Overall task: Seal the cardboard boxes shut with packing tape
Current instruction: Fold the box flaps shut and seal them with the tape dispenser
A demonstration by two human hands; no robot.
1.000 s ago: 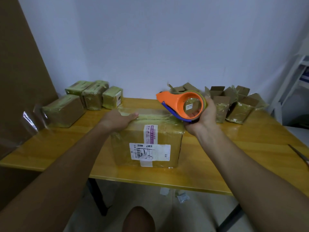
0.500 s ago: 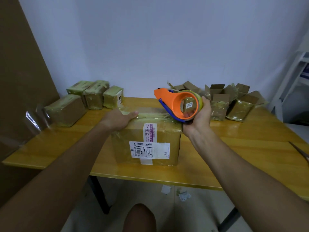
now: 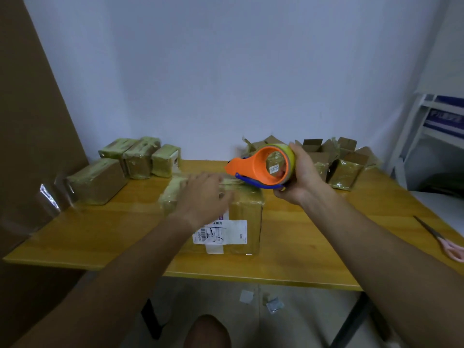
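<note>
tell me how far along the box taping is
Done: four taped boxes at back left. In hand: the labelled box under the left hand, the right hand gripping the orange tape dispenser. Left: the open boxes at back right.

- Tape dispenser (image 3: 261, 169), centre of frame: orange body, blue handle strip, yellowish roll.
- Cardboard box (image 3: 241, 217), centre: brown, with a white printed label.
- Surface (image 3: 313, 247): yellow wood grain.
- Scissors (image 3: 444, 242), right edge: pink handles.
- Wall (image 3: 226, 71), top: pale bluish white.
</note>
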